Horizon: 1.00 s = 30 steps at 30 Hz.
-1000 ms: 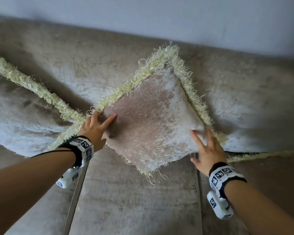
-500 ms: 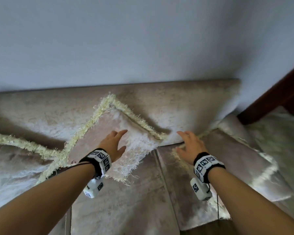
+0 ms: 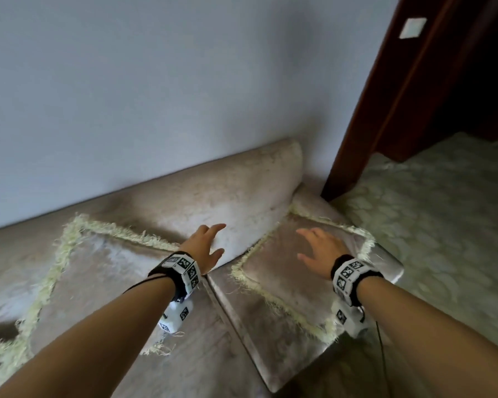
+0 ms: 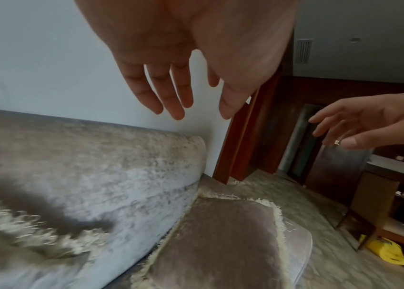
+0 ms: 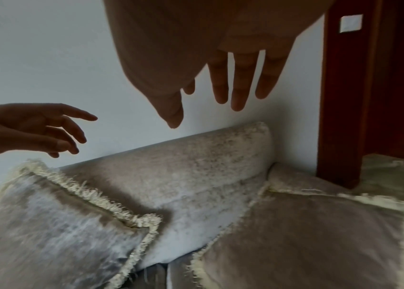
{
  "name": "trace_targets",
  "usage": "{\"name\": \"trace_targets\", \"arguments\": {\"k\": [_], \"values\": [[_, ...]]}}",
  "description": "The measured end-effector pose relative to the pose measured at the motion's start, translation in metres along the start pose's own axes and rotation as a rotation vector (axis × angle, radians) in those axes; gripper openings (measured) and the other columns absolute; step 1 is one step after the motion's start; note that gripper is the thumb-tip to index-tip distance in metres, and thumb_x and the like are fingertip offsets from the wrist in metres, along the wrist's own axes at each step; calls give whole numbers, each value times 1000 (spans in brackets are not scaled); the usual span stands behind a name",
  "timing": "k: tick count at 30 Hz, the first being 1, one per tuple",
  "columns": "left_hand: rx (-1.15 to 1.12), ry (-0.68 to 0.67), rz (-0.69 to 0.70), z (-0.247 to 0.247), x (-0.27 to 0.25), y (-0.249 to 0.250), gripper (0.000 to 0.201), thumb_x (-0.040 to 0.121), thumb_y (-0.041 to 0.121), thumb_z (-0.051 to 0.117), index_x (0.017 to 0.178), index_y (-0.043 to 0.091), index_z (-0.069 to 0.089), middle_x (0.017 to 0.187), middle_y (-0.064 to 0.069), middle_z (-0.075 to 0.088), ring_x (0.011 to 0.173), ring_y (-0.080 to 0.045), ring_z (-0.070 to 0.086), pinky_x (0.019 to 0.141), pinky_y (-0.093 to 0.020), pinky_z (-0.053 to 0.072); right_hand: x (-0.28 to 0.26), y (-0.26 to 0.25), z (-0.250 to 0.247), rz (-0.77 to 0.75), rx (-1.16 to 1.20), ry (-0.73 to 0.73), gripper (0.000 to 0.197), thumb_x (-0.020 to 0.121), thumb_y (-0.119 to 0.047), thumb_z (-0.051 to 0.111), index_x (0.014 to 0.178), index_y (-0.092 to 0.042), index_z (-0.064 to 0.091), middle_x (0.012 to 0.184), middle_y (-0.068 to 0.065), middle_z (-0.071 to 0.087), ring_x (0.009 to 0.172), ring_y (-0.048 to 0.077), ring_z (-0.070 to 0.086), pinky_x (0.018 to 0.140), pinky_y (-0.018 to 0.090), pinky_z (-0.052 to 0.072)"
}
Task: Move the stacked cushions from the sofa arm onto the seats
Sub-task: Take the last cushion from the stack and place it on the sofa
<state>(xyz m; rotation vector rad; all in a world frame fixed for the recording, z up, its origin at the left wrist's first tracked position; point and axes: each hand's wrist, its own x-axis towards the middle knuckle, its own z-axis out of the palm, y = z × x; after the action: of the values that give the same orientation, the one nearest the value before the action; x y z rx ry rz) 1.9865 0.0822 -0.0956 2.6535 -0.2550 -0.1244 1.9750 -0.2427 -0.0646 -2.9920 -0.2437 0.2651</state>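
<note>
Reaching out over the sofa, both hands are empty — left hand (image 3: 206,248) and right hand (image 3: 318,251) hover with fingers spread and relaxed, grasping nothing, touching nothing that the wrist views show. One fringed cushion (image 3: 98,285) is propped on the seat (image 3: 196,366) against the sofa backrest (image 3: 202,202), below and left of the left hand. A second fringed cushion (image 3: 293,271) lies flat on the sofa arm (image 3: 385,259) at the right end, under the right hand; whether another cushion sits beneath it can't be told. Left wrist view: fingers (image 4: 171,93) straight, pointing at the wall (image 4: 47,58), well above the backrest. Right wrist view — same, fingers (image 5: 238,82) loose, above the flat cushion. Dark wooden door frame (image 3: 385,110) stands just beyond the sofa arm, patterned carpet (image 3: 443,225) beside it.
</note>
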Motion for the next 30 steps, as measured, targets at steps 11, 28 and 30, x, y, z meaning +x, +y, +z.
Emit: {"name": "trace_targets", "arguments": {"k": [11, 28, 30], "values": [[59, -186, 92, 93, 106, 79, 68, 92, 36, 59, 147, 42, 21, 125, -1, 46, 102, -20, 60, 83, -39, 55, -15, 173, 12, 260, 8, -36, 66, 88, -52, 52, 146, -34, 27, 141, 4, 45, 125, 29, 45, 100, 44, 43], [299, -495, 14, 258, 276, 26, 74, 93, 46, 52, 149, 47, 5, 131, -3, 44, 96, -20, 60, 76, -31, 52, 94, 289, 178, 484, 259, -276, 77, 89, -50, 55, 149, -47, 6, 122, 0, 49, 101, 19, 56, 85, 34, 51], [312, -532, 6, 281, 282, 16, 74, 92, 47, 53, 149, 47, 5, 130, -4, 44, 92, -20, 60, 74, -31, 52, 114, 295, 206, 476, 264, -305, 79, 89, -51, 55, 149, -46, 5, 123, 2, 49, 99, 21, 58, 85, 38, 53]]}}
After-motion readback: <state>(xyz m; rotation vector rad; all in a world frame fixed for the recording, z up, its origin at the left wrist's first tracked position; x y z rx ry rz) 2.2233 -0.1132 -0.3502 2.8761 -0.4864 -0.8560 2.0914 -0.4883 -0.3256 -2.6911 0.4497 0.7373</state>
